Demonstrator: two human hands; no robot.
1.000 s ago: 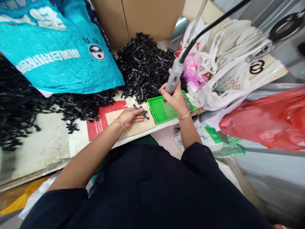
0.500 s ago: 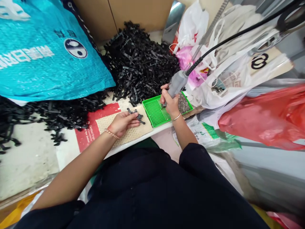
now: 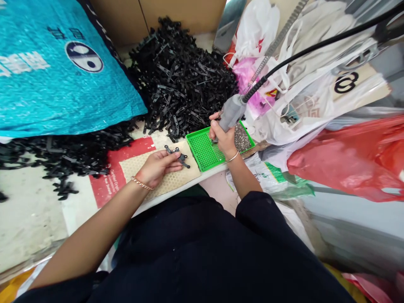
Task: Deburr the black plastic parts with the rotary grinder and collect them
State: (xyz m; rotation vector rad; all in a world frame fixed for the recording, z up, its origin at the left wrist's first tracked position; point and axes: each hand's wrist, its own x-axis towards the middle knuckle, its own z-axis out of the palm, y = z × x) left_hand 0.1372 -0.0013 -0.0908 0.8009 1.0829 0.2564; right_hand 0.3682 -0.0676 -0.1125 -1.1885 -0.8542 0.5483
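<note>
My left hand rests on a beige perforated mat and pinches a small black plastic part at its fingertips. My right hand is wrapped round a grey electric screwdriver whose black cable runs up to the right. The tool's tip points down into a green perforated tray. A heap of small metal screws lies in the tray's right end.
A large pile of black plastic parts lies behind the tray and spreads left along the table. A teal woven bag lies over it at the left. White and pink plastic bags and a red bag crowd the right.
The screwdriver has tilted from near upright to leaning right, its tip staying over the green tray. My left hand keeps the black part on the mat. The camera view shifted slightly.
</note>
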